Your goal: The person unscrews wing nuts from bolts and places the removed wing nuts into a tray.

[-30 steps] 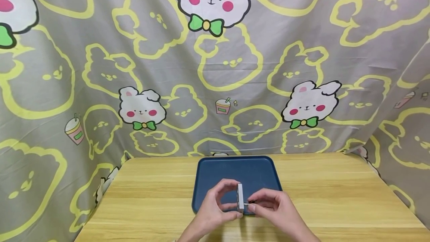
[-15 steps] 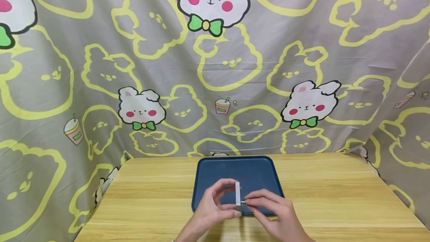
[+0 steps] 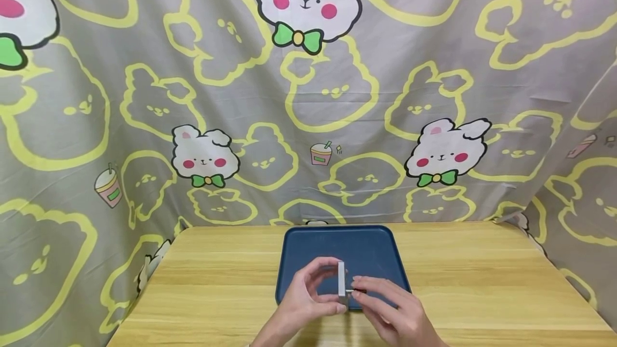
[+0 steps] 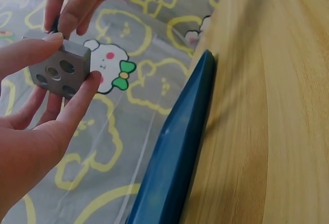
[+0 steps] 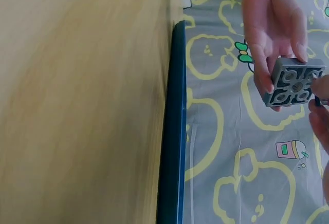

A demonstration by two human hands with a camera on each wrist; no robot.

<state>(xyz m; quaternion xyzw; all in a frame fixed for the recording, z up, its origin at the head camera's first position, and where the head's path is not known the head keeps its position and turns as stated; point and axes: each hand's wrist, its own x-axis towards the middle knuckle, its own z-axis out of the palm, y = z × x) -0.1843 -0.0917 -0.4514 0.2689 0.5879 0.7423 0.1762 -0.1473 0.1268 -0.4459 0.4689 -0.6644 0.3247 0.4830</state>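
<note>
A square grey metal block (image 3: 341,277) with several round holes stands on edge between the thumb and fingers of my left hand (image 3: 301,296), held above the front of the blue tray. In the right wrist view, the block's ribbed face (image 5: 288,88) shows, with a ringed hole at its centre. My right hand (image 3: 397,307) pinches a small screw-like piece (image 3: 349,291) with a thin silver shaft and a dark end. That shaft points at the block's right face, near its lower part. The left wrist view shows the piece's dark end (image 4: 54,24) mostly covered by fingers.
The blue tray (image 3: 332,237) with a raised rim lies on the wooden table (image 3: 217,283) under and behind the hands. A grey curtain (image 3: 270,95) with yellow outlines and white cartoon animals hangs behind the table and along both sides.
The right fingers have shifted their hold on the small piece and now reach straighter along it, with its dark end showing between them. The left hand and block have moved slightly left.
</note>
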